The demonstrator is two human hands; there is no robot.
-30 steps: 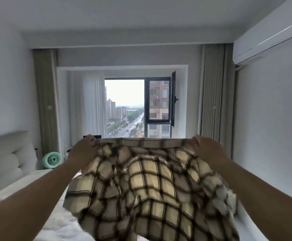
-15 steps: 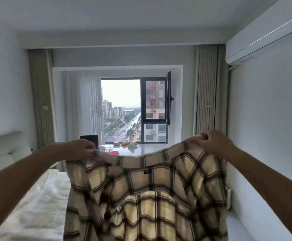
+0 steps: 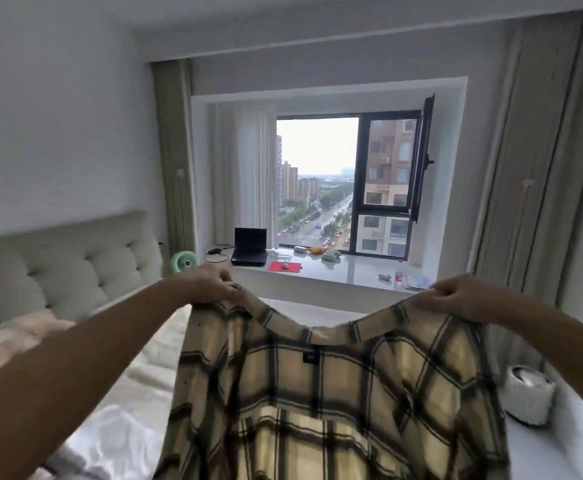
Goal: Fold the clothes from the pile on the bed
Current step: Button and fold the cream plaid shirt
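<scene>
The bed [image 3: 120,403] fills the lower left, with white rumpled bedding and a tufted grey headboard [image 3: 65,261] against the left wall. Above and just to the right of it hangs the plaid shirt [image 3: 338,403] — cream with dark checks, spread wide in the air and held up by its two top corners, the collar edge sagging between them and a small dark label showing below the collar. Its lower part runs off the bottom of the view.

Behind the shirt, the window [image 3: 345,181] looks out on a street and tall buildings, one pane swung open, with a long white sill [image 3: 352,271] beneath it. On the sill stand an open dark laptop [image 3: 250,247], a red mat [image 3: 285,266] beside it and a few small items too small to tell. A green fan [image 3: 184,263] sits near the headboard's end.

The left hand [image 3: 214,284] pinches the shirt's left corner, fingers curled over the cloth. The right hand [image 3: 456,296] grips the right corner the same way — both arms outstretched, well apart.
</scene>
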